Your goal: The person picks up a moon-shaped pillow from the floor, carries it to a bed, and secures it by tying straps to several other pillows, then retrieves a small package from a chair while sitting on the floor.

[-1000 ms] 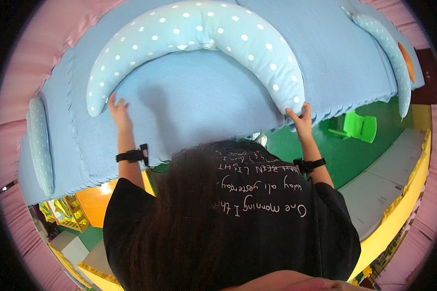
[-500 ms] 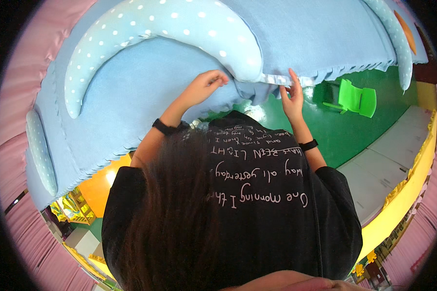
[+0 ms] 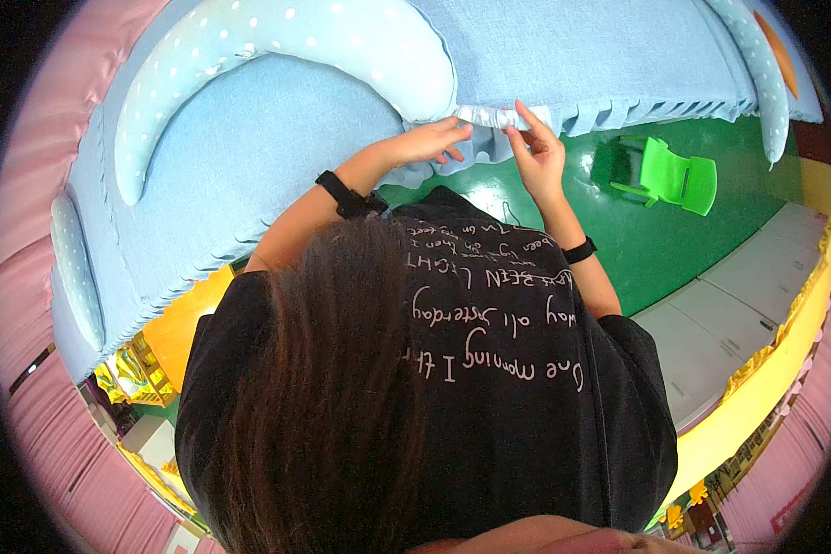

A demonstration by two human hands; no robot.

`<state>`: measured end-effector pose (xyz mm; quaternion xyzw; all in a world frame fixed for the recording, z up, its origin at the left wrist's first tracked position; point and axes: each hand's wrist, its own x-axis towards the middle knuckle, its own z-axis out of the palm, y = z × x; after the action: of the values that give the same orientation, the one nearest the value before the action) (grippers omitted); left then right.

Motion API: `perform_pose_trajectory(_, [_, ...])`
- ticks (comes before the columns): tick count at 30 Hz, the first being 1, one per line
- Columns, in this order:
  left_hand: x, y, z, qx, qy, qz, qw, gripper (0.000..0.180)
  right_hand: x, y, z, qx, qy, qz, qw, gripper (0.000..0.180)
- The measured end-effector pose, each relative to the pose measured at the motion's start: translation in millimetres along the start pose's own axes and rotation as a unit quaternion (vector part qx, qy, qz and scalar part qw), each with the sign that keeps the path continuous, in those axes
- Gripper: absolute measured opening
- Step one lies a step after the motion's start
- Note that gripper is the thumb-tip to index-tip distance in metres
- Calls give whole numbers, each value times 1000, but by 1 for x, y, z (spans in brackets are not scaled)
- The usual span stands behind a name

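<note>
A light blue crescent-shaped pillow [image 3: 360, 42] with white dots lies on the blue tablecloth [image 3: 277, 115]. From its right tip runs a short gathered, pale patterned fabric strap [image 3: 487, 116], along the cloth's ruffled edge. My right hand [image 3: 540, 159] pinches this strap near its right end, between index finger and thumb. Beside the pillow's tip, below the strap's left end, my left hand [image 3: 427, 144] has its fingers stretched and slightly apart. No object shows in it.
A small green chair [image 3: 683, 180] stands on the green floor [image 3: 628, 277] to the right. Grey cabinets [image 3: 711, 314] edged with yellow trim line the right side. More dotted pillows [image 3: 76, 268] lie at the cloth's far left and far right. Pink curtains [image 3: 51, 138] hang at left.
My left hand has moved right, up to the strap's left end. My right hand has shifted slightly up and left. The strap looks shorter and more bunched. The whole view has shifted a little.
</note>
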<state>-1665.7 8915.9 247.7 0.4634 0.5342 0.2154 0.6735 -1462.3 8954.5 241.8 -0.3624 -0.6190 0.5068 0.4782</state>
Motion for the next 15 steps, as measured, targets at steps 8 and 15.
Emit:
perform_pose_trajectory(8, [17,-5,-4,-366,95,79,922,40,-8,-17,-7,-387,-93,-145,906,33])
perform_pose_trajectory(15, [24,-3,-7,-367,140,43,918,29,-11,-26,-2,-386,-199,-207,877,12])
